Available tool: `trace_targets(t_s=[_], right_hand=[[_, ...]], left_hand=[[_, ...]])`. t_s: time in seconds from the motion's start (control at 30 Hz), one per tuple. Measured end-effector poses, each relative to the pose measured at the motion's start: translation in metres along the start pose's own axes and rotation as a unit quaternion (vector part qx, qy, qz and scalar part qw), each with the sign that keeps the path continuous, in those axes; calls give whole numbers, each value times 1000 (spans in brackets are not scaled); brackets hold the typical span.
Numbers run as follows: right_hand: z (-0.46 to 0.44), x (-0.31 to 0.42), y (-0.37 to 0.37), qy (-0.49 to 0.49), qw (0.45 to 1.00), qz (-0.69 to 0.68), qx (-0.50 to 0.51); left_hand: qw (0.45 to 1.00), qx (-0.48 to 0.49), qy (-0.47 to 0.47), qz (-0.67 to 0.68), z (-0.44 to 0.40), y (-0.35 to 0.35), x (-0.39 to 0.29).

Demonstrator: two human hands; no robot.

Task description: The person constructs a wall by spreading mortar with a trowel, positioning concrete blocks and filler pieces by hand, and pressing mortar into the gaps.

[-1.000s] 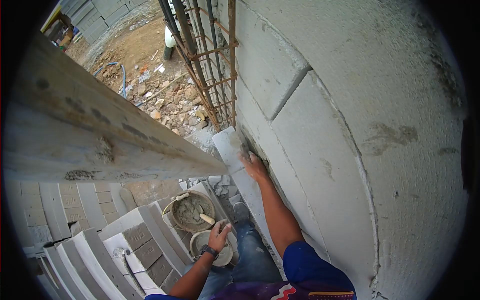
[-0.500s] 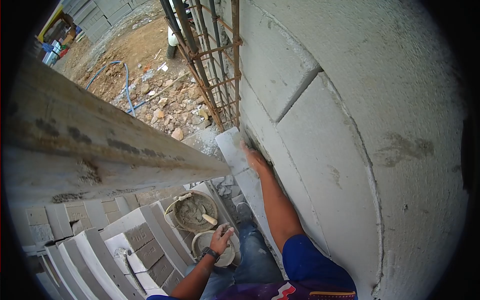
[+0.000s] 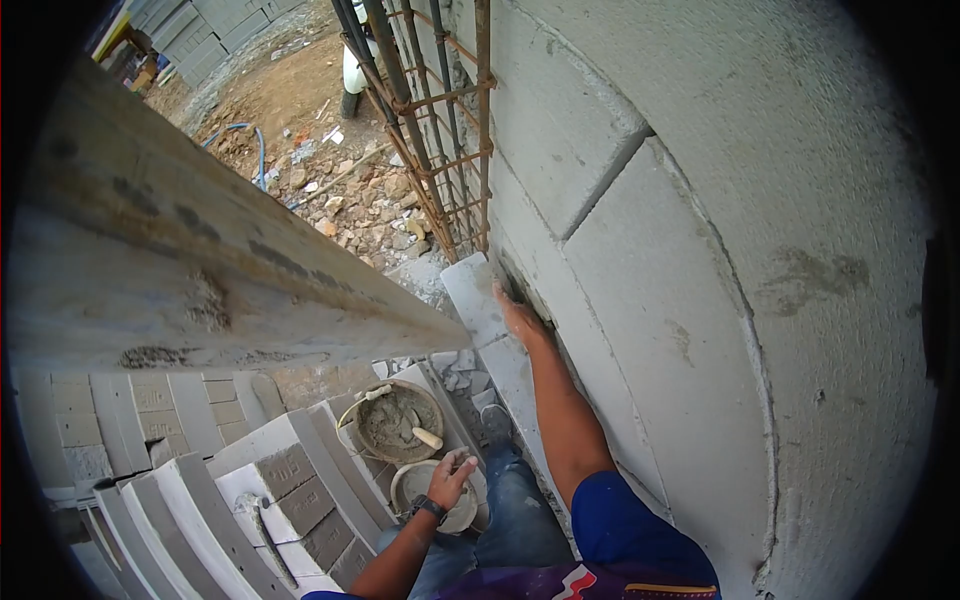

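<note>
My right hand [image 3: 518, 318] reaches down beside the wall, fingers stretched out against a pale concrete block [image 3: 474, 298] in a low row. Part of that hand is hidden in the narrow gap between the row and the wall. Above a bucket [image 3: 462, 513] of greyish contents hovers my left hand [image 3: 453, 480], a watch on its wrist. Its fingers are apart and slightly bent, with nothing seen in them. Just beyond, a second bucket [image 3: 374, 449] holds wet grey mortar [image 3: 395, 415], and a trowel [image 3: 428, 438] rests in it, handle toward me.
A large block wall [image 3: 660, 270] rises at my right, with a rebar cage [image 3: 435, 150] at its far end. A thick beam [image 3: 240, 270] crosses the left side. Stacked blocks [image 3: 290, 480] and a hammer-like tool [image 3: 268, 540] lie below it. Rubble [image 3: 345, 205] and a blue hose [image 3: 262, 160] lie beyond.
The view has shifted slightly, so the scene sits a little farther right. Both hands keep nearly the same places relative to the block and the buckets.
</note>
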State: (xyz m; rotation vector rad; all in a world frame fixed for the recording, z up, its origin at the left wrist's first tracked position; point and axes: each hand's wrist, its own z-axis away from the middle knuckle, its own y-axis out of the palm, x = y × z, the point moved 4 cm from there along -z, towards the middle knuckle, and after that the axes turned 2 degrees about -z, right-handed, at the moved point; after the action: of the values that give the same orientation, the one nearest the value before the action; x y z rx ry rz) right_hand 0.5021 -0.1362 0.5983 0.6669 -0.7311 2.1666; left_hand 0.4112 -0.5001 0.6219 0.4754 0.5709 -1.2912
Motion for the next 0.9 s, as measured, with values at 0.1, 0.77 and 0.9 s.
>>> trace_targets(t_s=[0.1,0.77,0.9], right_hand=[[9,12,-2,-4,1000,-8,-17],[-21,3,4,40,999,10,-23],[-19,12,0,23,998,22,-50]], left_hand=[[1000,4,-8,6,-1,-2,1],[999,-14,-21,-29,-1,-7,6],[999,-16,-4,-47,-6,-9,17]])
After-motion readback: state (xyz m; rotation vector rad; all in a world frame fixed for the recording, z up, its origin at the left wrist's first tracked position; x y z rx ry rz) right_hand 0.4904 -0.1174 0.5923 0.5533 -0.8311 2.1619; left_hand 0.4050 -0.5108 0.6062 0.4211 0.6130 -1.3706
